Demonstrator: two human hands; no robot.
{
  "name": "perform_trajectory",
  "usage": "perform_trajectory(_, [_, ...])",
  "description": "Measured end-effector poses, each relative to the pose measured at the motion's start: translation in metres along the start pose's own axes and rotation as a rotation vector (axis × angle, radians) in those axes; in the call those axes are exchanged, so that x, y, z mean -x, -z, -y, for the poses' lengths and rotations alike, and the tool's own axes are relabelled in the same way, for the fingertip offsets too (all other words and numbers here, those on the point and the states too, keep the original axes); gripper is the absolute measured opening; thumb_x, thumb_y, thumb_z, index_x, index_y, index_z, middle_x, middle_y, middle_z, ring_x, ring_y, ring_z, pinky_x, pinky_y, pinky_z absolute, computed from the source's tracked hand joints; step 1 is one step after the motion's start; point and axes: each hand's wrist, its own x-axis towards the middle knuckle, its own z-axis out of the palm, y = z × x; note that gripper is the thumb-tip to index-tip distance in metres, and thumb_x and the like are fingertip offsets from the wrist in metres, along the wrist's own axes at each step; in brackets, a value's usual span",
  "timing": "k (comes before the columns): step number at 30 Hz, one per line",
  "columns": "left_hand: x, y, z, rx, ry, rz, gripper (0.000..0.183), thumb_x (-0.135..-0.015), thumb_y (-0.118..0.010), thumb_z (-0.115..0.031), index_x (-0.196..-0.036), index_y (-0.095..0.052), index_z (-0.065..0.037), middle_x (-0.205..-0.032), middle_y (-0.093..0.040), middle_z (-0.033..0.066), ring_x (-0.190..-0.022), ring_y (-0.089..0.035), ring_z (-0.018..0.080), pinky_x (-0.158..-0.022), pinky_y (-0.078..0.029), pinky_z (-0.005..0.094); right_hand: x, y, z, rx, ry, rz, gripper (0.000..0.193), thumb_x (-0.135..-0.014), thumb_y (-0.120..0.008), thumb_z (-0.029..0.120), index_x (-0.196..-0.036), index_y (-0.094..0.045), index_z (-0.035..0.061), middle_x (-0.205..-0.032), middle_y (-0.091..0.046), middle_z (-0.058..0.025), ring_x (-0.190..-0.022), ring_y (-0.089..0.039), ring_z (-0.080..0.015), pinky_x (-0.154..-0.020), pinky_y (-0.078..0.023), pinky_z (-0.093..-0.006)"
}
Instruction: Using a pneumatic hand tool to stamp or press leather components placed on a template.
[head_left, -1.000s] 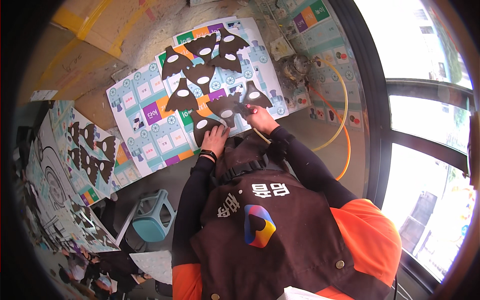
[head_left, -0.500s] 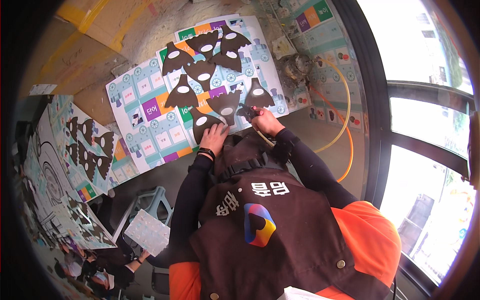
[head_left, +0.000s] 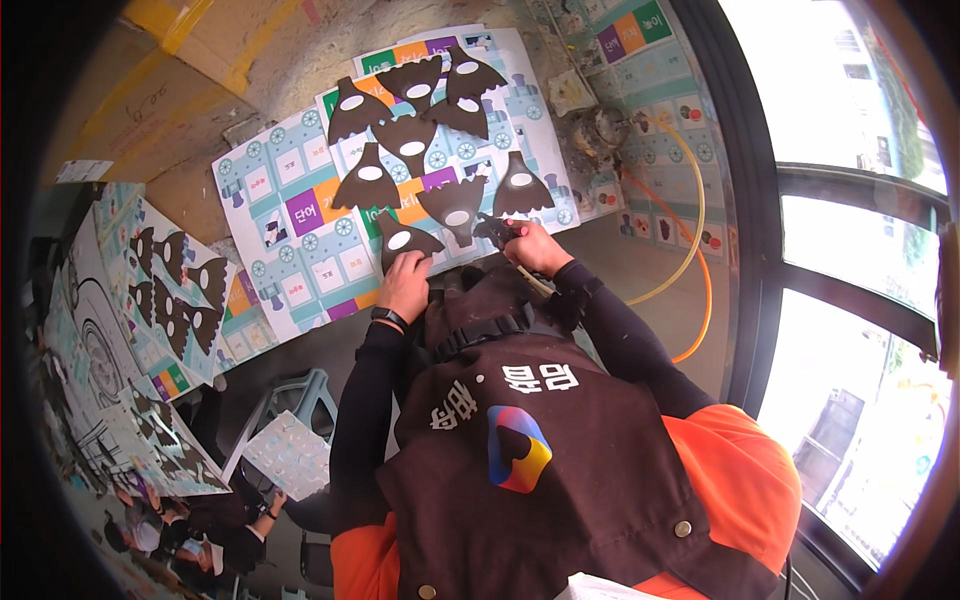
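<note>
Several flat, dark brown fan-shaped pieces with scalloped edges and a pale oval lie on a printed board [head_left: 330, 265]. My left hand [head_left: 406, 287] rests at the board's near edge, its fingertips on the lower edge of the nearest left piece [head_left: 412, 236]; its fingers lie extended, holding nothing. My right hand [head_left: 537, 249] is closed round a small dark spray gun [head_left: 493, 230] with a reddish end, a pale hose running from beneath the hand. The gun's nose points left, beside the narrow end of a fan-shaped piece with a greyish oval [head_left: 457, 216].
A yellow hose [head_left: 697, 190] and an orange hose [head_left: 708, 300] loop at the right near the window frame [head_left: 765, 260]. Cardboard boxes [head_left: 130, 90] stand at the far left. Another board with dark pieces [head_left: 175, 290] lies left, above a stool [head_left: 318, 395]. People work at lower left.
My left hand has slid left and a little nearer to me, baring more of the piece under its fingertips. My right hand keeps its hold on the spray gun, almost still.
</note>
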Motion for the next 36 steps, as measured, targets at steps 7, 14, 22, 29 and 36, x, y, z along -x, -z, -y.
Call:
perform_trajectory(7, [0.041, 0.011, 0.022, -0.101, 0.095, 0.039, 0.048, -0.073, -0.061, 0.001, -0.121, -0.061, -0.005, -0.130, -0.051, 0.0133, -0.126, -0.047, 0.0331, -0.104, -0.043, 0.0438, 0.000, -0.020, 0.044, -0.288, 0.142, 0.058, 0.031, -0.075, -0.063, 0.011, -0.104, -0.064, 0.0027, -0.083, -0.069, -0.0063, -0.074, -0.064, -0.0173, -0.060, -0.051, -0.0311])
perform_trajectory(14, [0.063, 0.015, 0.036, -0.083, 0.138, 0.016, 0.055, -0.072, -0.061, 0.002, -0.126, -0.058, -0.006, -0.137, -0.048, 0.0124, -0.132, -0.045, 0.0317, -0.107, -0.042, 0.0434, -0.030, -0.077, 0.071, -0.091, 0.221, 0.040, 0.028, -0.076, -0.066, 0.018, -0.099, -0.065, 0.0006, -0.083, -0.069, -0.0135, -0.066, -0.066, -0.0246, -0.063, -0.052, -0.0359])
perform_trajectory(22, [0.072, 0.019, 0.057, -0.035, 0.064, 0.030, 0.055, -0.075, -0.056, 0.003, -0.129, -0.057, -0.007, -0.140, -0.049, 0.0106, -0.132, -0.046, 0.0303, -0.108, -0.042, 0.0414, -0.043, -0.112, 0.097, 0.074, 0.256, -0.111, 0.026, -0.082, -0.064, 0.021, -0.097, -0.063, -0.0005, -0.072, -0.064, -0.0196, -0.068, -0.064, -0.0351, -0.068, -0.051, -0.0415])
perform_trajectory(29, [0.076, 0.016, 0.068, -0.032, 0.004, 0.064, 0.053, -0.077, -0.055, 0.002, -0.130, -0.055, -0.007, -0.143, -0.046, 0.0115, -0.135, -0.044, 0.0307, -0.109, -0.042, 0.0412, -0.040, -0.115, 0.097, 0.070, 0.113, 0.105, 0.021, -0.082, -0.063, 0.019, -0.091, -0.063, -0.0003, -0.070, -0.064, -0.0147, -0.064, -0.063, -0.0277, -0.065, -0.049, -0.0403])
perform_trajectory(36, [0.075, 0.017, 0.071, -0.010, -0.013, 0.074, 0.052, -0.077, -0.055, 0.002, -0.128, -0.056, -0.005, -0.143, -0.047, 0.0125, -0.135, -0.043, 0.0307, -0.110, -0.041, 0.0405, -0.025, -0.114, 0.112, 0.004, 0.158, -0.151, 0.023, -0.079, -0.065, 0.017, -0.093, -0.063, -0.0009, -0.076, -0.066, -0.0163, -0.071, -0.064, -0.0310, -0.071, -0.050, -0.0392])
